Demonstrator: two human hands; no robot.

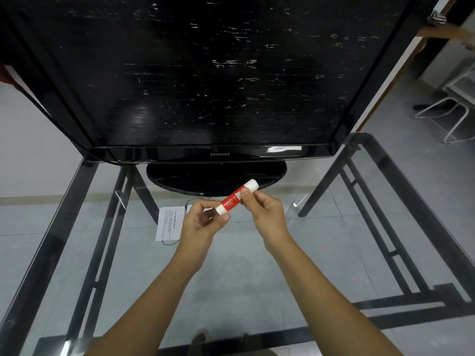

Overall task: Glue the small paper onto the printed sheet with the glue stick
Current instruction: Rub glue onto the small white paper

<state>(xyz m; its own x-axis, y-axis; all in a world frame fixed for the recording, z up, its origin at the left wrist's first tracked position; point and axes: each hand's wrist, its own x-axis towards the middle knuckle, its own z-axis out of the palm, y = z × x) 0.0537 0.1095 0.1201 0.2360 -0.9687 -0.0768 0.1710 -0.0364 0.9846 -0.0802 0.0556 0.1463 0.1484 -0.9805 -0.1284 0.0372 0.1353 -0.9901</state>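
red-and-white cylindrical glue stick held aloft over clear glass worktop, left hand pinching its ribbed white base, right hand gripping the smooth labelled barrel; flat white printed sheet just beyond left hand, before glossy black monitor stand

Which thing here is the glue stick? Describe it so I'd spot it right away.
Find the big black Samsung monitor on the glass table. Just in front of its round base, the left hand and right hand hold a small tube: the glue stick, the only red-and-white thing here.
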